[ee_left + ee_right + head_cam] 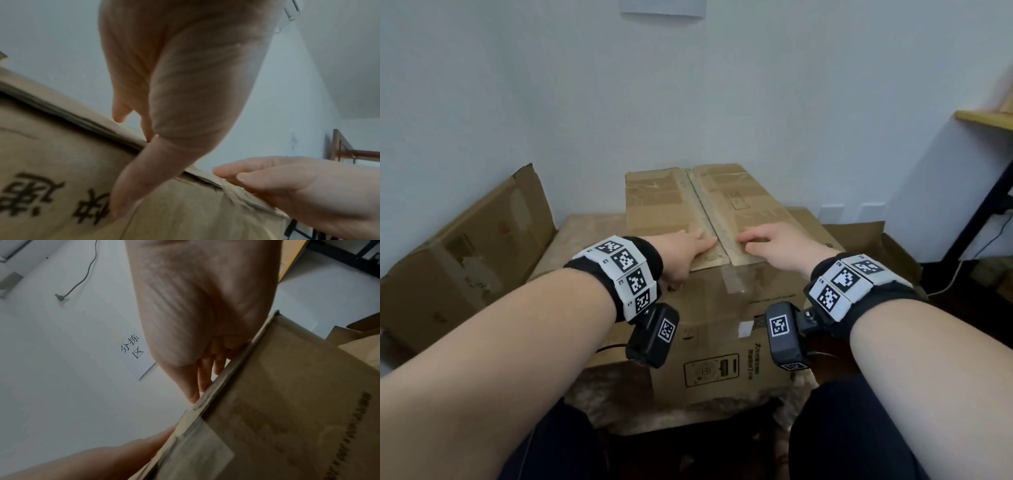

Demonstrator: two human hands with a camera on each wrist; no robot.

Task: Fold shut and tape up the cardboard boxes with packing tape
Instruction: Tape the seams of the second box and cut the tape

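A brown cardboard box (722, 329) stands in front of me, both top flaps folded shut. A strip of clear packing tape (707, 212) runs along the centre seam and down onto the front face. My left hand (688, 248) lies flat on the left flap beside the seam, fingers straight; its thumb (123, 194) rests on the printed front face (51, 170). My right hand (770, 240) rests on the right flap with lightly bent fingers (203, 378) touching the top edge of the box (298, 394). Neither hand holds anything. No tape roll is in view.
The box sits on a beige furry stool (592, 226). An open cardboard box (465, 260) leans at the left, another (863, 236) lies behind at the right. A desk (983, 120) with a black leg and a cable (959, 274) stands at far right. A wall is close behind.
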